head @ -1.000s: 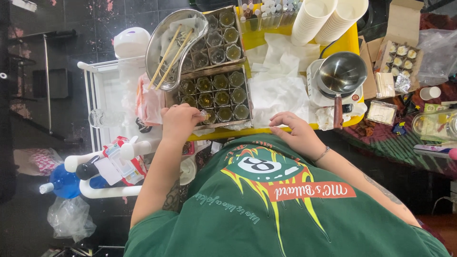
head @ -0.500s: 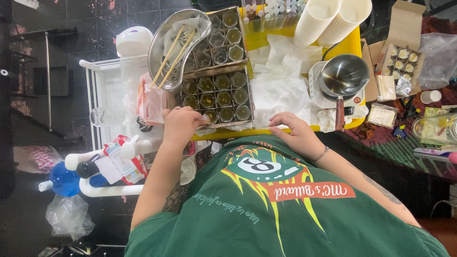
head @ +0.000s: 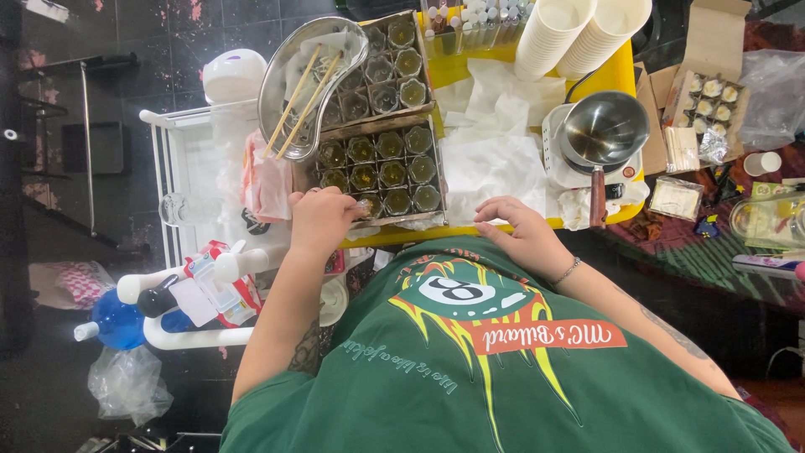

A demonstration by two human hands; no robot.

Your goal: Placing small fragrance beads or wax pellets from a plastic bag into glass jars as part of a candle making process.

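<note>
My left hand closes its grip on a small glass jar at the cardboard tray corner, best lifted straight, while my right hand rests open-palmed on the yellow tabletop edge.

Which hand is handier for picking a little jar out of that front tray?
Left, probably. The left hand has its fingers at the near corner of the tray of jars. The right hand rests flat on the yellow table edge by the white paper, off the tray.
</note>
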